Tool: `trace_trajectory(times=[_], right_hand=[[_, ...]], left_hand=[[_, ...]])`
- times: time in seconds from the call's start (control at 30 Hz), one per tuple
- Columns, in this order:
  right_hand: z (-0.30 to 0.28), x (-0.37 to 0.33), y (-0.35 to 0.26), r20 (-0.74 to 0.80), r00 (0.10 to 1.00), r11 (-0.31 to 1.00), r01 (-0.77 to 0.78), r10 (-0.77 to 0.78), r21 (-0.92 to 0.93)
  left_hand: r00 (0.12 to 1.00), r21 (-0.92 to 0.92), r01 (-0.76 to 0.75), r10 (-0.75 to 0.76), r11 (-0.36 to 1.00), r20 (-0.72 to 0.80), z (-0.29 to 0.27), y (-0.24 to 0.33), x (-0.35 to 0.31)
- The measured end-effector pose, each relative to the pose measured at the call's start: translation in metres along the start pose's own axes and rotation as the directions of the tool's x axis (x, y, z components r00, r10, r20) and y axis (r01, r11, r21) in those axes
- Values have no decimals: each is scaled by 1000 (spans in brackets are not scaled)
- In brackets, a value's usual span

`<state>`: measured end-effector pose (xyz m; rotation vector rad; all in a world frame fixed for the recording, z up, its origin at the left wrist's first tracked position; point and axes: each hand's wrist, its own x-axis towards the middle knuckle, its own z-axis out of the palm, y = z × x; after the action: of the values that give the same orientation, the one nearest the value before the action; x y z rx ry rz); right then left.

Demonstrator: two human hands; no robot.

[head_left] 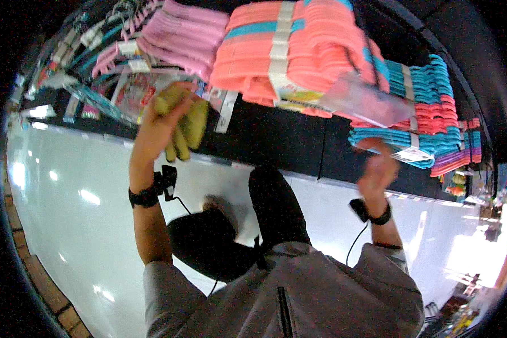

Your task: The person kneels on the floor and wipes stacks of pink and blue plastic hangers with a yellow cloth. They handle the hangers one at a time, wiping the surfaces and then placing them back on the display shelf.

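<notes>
The left hand [162, 121] is nearest, just below and left of the big stack of coral hangers [312, 56]. It looks wrapped around a floppy yellow-green bundle [192, 129], whose lower ends dangle, maybe because only the top is gripped. The right hand [379, 169] is below and right of the coral stack, its fingers bent near some blue hangers [380, 139]; it is too blurry to tell if it holds or touches anything. The black shelf [281, 132] sits under the coral stack. A pale band [281, 45] goes around those hangers, probably so they don't slide apart (hangers are slippery things!). Left of the coral stack are pink hangers [180, 39], piled the same way up, perhaps to save room. Farthest right of it, a rainbow stack [462, 160] seems sorted by colour so people can pick easily.
</notes>
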<state>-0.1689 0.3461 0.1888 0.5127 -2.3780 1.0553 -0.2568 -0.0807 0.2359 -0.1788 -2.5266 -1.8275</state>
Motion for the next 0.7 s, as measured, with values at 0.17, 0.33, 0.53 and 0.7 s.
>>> trace_trajectory(times=[0.17, 0.33, 0.53, 0.7], right_hand=[[142, -21, 60, 399, 907, 970, -42, 137, -237], [242, 9, 187, 153, 975, 922, -93, 161, -376], [269, 32, 280, -66, 937, 689, -299, 344, -660], [249, 19, 270, 57, 956, 779, -200, 289, -595]], left_hand=[[922, 336, -78, -60, 939, 382, 78, -127, -36], [971, -97, 194, -176, 976, 163, 182, -308, -59], [975, 197, -2, -42, 980, 220, 182, -248, -55], [916, 316, 196, -288, 928, 280, 153, -218, -39]])
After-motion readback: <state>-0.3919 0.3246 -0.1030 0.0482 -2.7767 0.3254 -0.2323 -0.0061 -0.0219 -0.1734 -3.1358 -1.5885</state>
